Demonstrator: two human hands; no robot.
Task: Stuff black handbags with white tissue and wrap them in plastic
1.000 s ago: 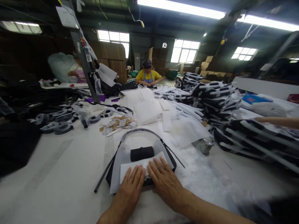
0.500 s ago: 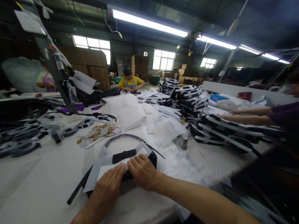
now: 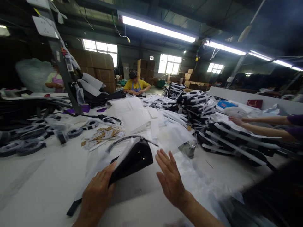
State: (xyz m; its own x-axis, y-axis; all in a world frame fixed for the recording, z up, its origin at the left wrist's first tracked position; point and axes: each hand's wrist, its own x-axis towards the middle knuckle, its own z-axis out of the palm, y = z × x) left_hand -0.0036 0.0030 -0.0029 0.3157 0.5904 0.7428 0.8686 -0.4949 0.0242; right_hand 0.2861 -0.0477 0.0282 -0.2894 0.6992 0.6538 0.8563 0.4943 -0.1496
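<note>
A black bag (image 3: 134,159) with small shiny studs is tilted up above the white table, white sheet material behind it. My left hand (image 3: 100,189) grips its lower left edge. Just right of the bag my right hand (image 3: 169,178) is raised with its fingers stretched out, holding nothing. A curved dark strap (image 3: 120,141) arches behind the bag, and a dark strap end (image 3: 74,207) sticks out at lower left beside my left hand.
Brown tags (image 3: 101,135) and rolled dark straps (image 3: 30,147) lie at left. White sheets (image 3: 134,116) are behind the bag. Wrapped black bags (image 3: 232,142) are stacked at right, near another person's hands (image 3: 239,121). A person in yellow (image 3: 136,85) sits opposite.
The bag has been lifted from lying under both hands to a tilted position. My right hand has let go and moved right, its fingers now extended. The view has shifted slightly.
</note>
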